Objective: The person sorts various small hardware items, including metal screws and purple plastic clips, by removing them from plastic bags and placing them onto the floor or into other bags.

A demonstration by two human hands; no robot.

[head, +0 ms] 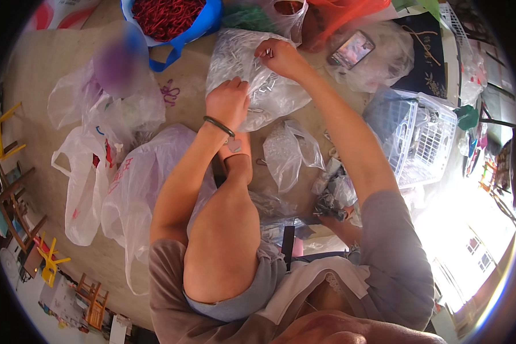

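Note:
A clear plastic bag (230, 49) full of many small, thin, translucent pieces lies on the floor before me. My left hand (228, 101), with a dark bangle at its wrist, is closed at the near side of this bag, gripping the film. Over the bag's right part, my right hand (279, 56) has its fingers curled in, with a small silvery piece (268, 52) showing between them. More silvery pieces (266, 88) lie in the bag between my hands. Both hands' fingertips are partly hidden.
A blue bag (208, 21) of dark red hooked pieces stands beyond. White plastic bags (84, 185) lie left; a small clear bag (284, 150) lies nearer me. A phone (352, 49) with a lit screen rests on plastic at right, near a white basket (430, 142).

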